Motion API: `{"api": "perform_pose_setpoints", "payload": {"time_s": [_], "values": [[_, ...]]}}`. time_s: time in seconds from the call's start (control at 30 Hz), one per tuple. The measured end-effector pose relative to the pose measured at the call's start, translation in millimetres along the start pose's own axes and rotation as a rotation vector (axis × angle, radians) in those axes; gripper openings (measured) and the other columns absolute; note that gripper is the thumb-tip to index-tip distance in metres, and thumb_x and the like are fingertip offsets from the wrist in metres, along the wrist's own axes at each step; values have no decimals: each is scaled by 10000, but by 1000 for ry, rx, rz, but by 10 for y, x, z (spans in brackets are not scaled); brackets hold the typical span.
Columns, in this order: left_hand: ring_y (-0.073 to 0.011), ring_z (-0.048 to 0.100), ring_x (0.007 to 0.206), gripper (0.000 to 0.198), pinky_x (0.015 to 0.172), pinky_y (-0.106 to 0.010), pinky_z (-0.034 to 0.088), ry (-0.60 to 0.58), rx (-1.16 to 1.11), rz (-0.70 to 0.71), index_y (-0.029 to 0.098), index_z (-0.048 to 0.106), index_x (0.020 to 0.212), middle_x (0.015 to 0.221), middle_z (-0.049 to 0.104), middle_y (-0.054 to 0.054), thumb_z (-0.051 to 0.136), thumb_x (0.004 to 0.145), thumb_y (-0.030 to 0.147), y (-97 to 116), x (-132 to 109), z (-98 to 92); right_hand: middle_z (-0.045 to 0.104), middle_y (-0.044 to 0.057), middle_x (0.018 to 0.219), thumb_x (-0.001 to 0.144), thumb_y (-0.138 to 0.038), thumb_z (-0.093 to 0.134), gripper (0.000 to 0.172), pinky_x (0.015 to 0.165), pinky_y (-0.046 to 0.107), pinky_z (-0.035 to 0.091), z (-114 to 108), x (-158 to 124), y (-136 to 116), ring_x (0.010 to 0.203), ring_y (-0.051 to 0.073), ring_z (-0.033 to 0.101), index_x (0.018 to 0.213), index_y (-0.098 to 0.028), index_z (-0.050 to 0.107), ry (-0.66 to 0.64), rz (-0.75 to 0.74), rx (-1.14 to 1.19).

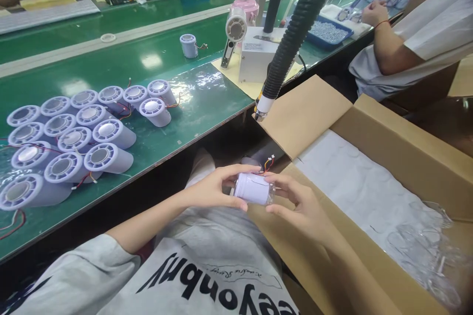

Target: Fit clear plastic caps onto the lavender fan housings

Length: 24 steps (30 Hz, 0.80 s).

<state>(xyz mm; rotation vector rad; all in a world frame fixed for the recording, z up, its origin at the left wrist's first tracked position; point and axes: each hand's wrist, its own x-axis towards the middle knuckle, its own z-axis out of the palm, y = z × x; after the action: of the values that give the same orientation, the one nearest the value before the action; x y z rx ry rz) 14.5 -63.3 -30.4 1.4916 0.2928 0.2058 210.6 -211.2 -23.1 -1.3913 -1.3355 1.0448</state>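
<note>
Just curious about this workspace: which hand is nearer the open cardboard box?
Right: the right hand is beside the cardboard box; the left hand is farther away, toward the green table.

Head-worn view, facing forward and down, left hand [215, 188] and right hand [303, 205] close below

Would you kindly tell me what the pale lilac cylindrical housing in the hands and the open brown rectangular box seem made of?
Pale lilac cylindrical housing: probably smooth plastic, judging by even colour and soft sheen. Open brown rectangular box: apparently matte cardboard, given folded flaps.
</note>
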Motion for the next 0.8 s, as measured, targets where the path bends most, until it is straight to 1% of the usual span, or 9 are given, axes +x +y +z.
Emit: {"api": "perform_pose_setpoints", "payload": {"time_s": [0.13, 0.3, 0.47, 0.57, 0.73, 0.8], "values": [[-281, 559, 1255, 741, 1018, -401, 488, -7, 44, 31, 300, 547, 1364, 1409, 553, -97, 842, 686, 259, 13, -16, -1, 637, 54, 1246, 877, -339, 713, 370, 924, 397, 569, -4, 8, -45, 1111, 264, 630, 1225, -291, 594, -27, 70, 84], [-271, 525, 1296, 731, 1040, -382, 479, -21, 90, 81, 313, 544, 1366, 1420, 543, -76, 833, 698, 250, 8, -20, -4, 658, 56, 1152, 872, -387, 706, 351, 800, 326, 577, 16, 16, -52, 1010, 236, 647, 1180, -273, 583, -42, 165, 253], [-275, 506, 1317, 731, 1051, -386, 476, -33, 118, 123, 309, 527, 1382, 1425, 536, -85, 820, 715, 243, 5, -22, -12, 679, 53, 1040, 847, -460, 723, 389, 777, 314, 562, 37, 33, -2, 931, 217, 655, 1143, -253, 578, -22, 241, 354], [-276, 492, 1331, 726, 1058, -392, 474, -41, 117, 128, 307, 525, 1383, 1432, 525, -91, 816, 721, 235, 3, -22, -16, 673, 35, 942, 852, -499, 702, 395, 713, 312, 576, 54, 38, 42, 786, 188, 660, 1129, -246, 581, -6, 301, 416], [-276, 493, 1331, 717, 1056, -395, 479, -38, 118, 112, 300, 533, 1376, 1427, 529, -94, 816, 720, 237, 2, -24, -14, 667, 33, 863, 819, -574, 707, 445, 614, 276, 597, 103, 52, 58, 714, 179, 677, 1050, -211, 594, 13, 388, 525], [-279, 493, 1331, 715, 1063, -403, 475, -35, 113, 108, 297, 539, 1370, 1423, 533, -95, 819, 715, 236, 0, -26, -11, 684, 35, 801, 816, -618, 689, 479, 566, 242, 586, 127, 61, 41, 637, 163, 683, 1006, -192, 580, 0, 434, 567]]}}
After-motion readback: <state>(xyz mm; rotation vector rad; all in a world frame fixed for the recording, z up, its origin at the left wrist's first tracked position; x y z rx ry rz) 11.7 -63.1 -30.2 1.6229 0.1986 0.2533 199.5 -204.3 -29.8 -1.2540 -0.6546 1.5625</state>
